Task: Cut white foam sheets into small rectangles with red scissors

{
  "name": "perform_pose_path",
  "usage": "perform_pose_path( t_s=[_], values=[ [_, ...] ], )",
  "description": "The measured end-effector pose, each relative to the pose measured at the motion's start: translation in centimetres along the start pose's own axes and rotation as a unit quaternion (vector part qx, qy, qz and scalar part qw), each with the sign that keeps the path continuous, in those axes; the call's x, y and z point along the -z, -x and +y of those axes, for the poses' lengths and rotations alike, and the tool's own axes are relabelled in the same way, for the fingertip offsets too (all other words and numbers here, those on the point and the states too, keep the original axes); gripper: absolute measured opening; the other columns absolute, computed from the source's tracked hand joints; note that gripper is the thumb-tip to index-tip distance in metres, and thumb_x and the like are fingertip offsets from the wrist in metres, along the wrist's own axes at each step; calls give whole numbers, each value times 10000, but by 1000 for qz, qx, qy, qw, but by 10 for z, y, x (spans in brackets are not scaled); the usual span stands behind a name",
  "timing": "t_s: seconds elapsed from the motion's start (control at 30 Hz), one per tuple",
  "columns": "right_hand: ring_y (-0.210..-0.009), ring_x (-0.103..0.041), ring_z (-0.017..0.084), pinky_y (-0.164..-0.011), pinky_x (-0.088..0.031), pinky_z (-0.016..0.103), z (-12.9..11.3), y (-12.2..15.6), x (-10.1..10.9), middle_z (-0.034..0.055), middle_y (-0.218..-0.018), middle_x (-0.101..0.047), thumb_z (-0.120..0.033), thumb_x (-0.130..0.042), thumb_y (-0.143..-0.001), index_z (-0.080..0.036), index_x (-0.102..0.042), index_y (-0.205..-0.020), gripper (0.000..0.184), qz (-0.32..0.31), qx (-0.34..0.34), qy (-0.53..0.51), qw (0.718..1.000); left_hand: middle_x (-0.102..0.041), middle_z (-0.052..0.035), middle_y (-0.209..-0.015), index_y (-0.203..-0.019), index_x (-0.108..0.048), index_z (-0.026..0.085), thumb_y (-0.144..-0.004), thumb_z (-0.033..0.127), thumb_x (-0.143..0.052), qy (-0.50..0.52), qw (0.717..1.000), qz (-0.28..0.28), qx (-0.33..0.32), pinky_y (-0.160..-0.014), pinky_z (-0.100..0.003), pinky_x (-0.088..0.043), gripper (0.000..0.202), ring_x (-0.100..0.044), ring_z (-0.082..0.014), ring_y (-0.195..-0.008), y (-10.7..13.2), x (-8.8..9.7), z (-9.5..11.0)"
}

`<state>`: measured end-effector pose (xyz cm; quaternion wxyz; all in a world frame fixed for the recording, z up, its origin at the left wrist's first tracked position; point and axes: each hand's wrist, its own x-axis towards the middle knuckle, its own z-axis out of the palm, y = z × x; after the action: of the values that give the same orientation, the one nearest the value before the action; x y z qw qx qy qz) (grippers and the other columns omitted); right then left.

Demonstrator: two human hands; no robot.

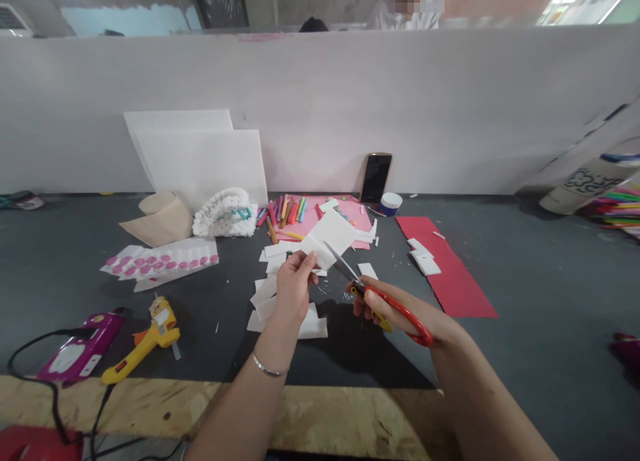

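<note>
Left hand (295,284) pinches white card (327,238); right hand (383,308) works red-handled scissors (395,311).

Left grip pressed together on the card's near corner, the card rising ahead of it over a pink sheet (353,214). Right grip closed around the scissor handles, blades slightly spread (exact gap hard to read), tips at the card's edge, just beside the left fingers (305,261). White offcuts (265,301) lie beneath the left grip; a yellow glue gun (150,344) sits well left of it, a red sheet (450,268) right of the right grip. Risk: blades this near the left fingers could nick them if the right grip slips; a loosened pinch could let the card swing.
</note>
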<state>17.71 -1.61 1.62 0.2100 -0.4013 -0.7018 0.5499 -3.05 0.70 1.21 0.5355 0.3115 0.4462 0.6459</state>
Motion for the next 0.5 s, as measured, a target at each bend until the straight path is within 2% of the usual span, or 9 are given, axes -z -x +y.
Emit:
perform_pose_path(
  t_s=[0.1, 0.2, 0.37, 0.5],
  values=[
    [-780, -571, 183, -702, -484, 324, 3, -1, 2, 61, -948, -634, -700, -391, -915, -245, -528, -993, 481, -19, -19, -24, 999, -503, 29, -599, -617, -563, 161, -623, 398, -807, -5, 1000, -12, -1, -438, -186, -318, 340, -427, -62, -522, 0, 0, 1],
    [-749, -558, 174, -694, -475, 321, 4, 0, 3, 60, -925, -635, -709, -375, -915, -236, -539, -971, 503, -19, -19, -24, 999, -501, 29, -590, -601, -555, 162, -628, 392, -801, -9, 1000, -17, -2, -435, -186, -319, 338, -425, -64, -522, 0, 1, 1],
    [-752, -556, 173, -684, -464, 309, -1, 0, 2, 56, -916, -624, -710, -409, -904, -238, -535, -1049, 510, -10, -32, -28, 999, -530, 14, -615, -621, -590, 158, -634, 386, -794, -17, 1000, -19, 1, -445, -186, -338, 306, -445, -74, -545, -2, 2, -1],
    [-698, -526, 156, -635, -437, 288, -5, -1, -1, 35, -872, -612, -696, -410, -913, -236, -535, -996, 483, 0, -36, -11, 999, -533, 12, -607, -596, -579, 161, -616, 405, -799, -24, 1000, -19, 6, -448, -193, -349, 329, -452, -78, -542, -2, 2, -2]
  ],
)
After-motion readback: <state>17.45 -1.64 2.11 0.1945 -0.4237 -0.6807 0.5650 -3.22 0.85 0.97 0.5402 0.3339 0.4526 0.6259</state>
